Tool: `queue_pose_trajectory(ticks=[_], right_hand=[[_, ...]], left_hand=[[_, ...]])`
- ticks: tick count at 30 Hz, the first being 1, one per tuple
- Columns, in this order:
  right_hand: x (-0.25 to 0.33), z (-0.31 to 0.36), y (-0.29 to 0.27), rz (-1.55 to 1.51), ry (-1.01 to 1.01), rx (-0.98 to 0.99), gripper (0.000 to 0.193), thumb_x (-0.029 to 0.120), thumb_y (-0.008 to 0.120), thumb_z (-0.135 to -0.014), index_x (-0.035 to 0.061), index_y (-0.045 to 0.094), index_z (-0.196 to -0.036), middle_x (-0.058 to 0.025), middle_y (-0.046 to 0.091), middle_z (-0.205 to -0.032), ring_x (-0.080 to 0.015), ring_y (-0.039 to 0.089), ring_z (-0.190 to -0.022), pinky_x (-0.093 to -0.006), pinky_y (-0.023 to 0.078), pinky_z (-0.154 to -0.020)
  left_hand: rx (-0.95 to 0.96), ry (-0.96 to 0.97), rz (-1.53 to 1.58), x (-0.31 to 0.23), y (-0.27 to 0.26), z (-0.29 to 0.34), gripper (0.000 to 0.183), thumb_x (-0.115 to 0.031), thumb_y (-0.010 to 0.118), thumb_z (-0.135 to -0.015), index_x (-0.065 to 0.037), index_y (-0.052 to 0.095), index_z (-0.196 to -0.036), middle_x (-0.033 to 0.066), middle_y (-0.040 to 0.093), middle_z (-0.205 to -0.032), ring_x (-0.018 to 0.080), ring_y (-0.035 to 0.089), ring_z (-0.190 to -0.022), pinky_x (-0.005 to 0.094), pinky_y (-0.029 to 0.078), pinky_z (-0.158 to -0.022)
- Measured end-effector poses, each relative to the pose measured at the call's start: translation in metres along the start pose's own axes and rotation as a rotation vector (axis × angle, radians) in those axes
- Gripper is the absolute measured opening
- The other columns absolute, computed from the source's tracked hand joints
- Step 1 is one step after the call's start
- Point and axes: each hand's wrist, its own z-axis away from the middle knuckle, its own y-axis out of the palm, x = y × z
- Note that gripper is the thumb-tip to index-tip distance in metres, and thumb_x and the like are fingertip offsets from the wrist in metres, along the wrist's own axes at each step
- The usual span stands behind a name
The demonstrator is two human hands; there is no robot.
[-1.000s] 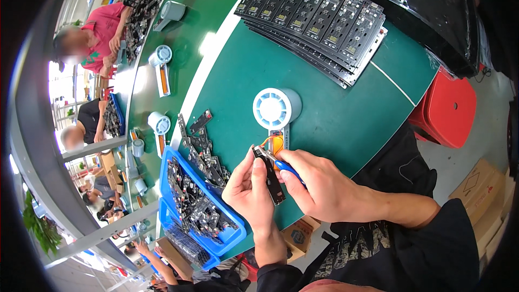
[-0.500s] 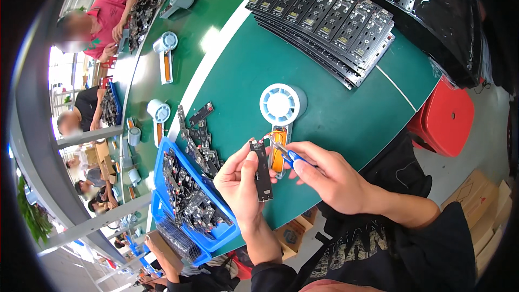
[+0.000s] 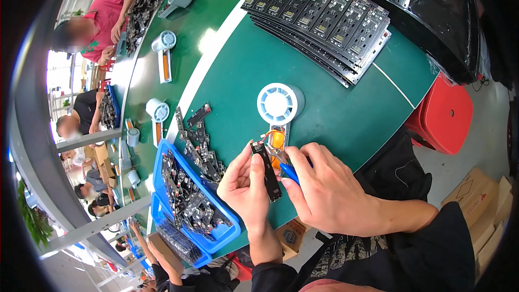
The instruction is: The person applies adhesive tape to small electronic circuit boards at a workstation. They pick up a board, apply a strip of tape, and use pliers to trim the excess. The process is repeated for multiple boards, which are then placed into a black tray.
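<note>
My left hand (image 3: 246, 186) pinches a narrow black circuit board (image 3: 264, 176) between thumb and fingers, tilted slightly off upright. My right hand (image 3: 332, 192) is closed round blue-handled pliers (image 3: 290, 172). Their metal jaws lie beside the upper part of the board; whether they grip anything is too small to tell. Just beyond my hands lies a pale blue handheld fan (image 3: 280, 104), its round head away from me. An orange-wrapped battery (image 3: 277, 139) shows in its open handle, partly hidden by my hands. Thin red and orange wires run between the handle and the board's top end.
Loose circuit boards (image 3: 199, 135) lie left of my hands, beside a blue bin (image 3: 233, 233) full of boards. Stacked board panels (image 3: 324, 16) stand at the far right. A red stool (image 3: 446, 111) is beyond the table edge. Other fans and several people line the left side.
My right hand has turned and shifted toward the board, bringing the pliers' jaws lower, away from the board's top end. My left hand still holds the board.
</note>
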Motion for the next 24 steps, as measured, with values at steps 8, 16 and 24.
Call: queue_pose_trajectory(ticks=[8, 16, 24], right_hand=[[0.0047, -0.0038, 0.0024, 0.040, 0.009, -0.002, 0.050, 0.023, 0.062, -0.100, -0.0136, 0.052, -0.132, -0.0216, 0.057, -0.098, -0.0341, 0.062, -0.087, -0.0434, 0.054, -0.069], [0.0037, -0.0045, 0.0039, 0.001, 0.008, -0.016, 0.052, 0.022, 0.062, -0.100, -0.0130, 0.049, -0.136, -0.0215, 0.057, -0.098, -0.0349, 0.062, -0.088, -0.0449, 0.053, -0.070], [0.0044, -0.0038, 0.0026, 0.013, 0.009, 0.001, 0.052, 0.023, 0.061, -0.101, -0.0126, 0.048, -0.136, -0.0215, 0.056, -0.099, -0.0353, 0.061, -0.088, -0.0450, 0.053, -0.070]], left_hand=[[-0.025, 0.041, -0.024, 0.0022, 0.0019, 0.0026, 0.028, 0.001, 0.070, -0.100, 0.007, 0.071, -0.128, 0.0137, 0.079, -0.105, 0.0112, 0.075, -0.089, 0.0232, 0.059, -0.080], [-0.040, 0.042, -0.027, 0.0026, 0.0055, 0.0055, 0.028, 0.001, 0.070, -0.100, 0.006, 0.071, -0.128, 0.0127, 0.079, -0.104, 0.0107, 0.074, -0.090, 0.0227, 0.059, -0.080], [-0.041, 0.044, -0.023, 0.0030, 0.0048, 0.0061, 0.029, 0.000, 0.071, -0.100, 0.006, 0.071, -0.129, 0.0126, 0.079, -0.102, 0.0103, 0.074, -0.089, 0.0225, 0.059, -0.080]])
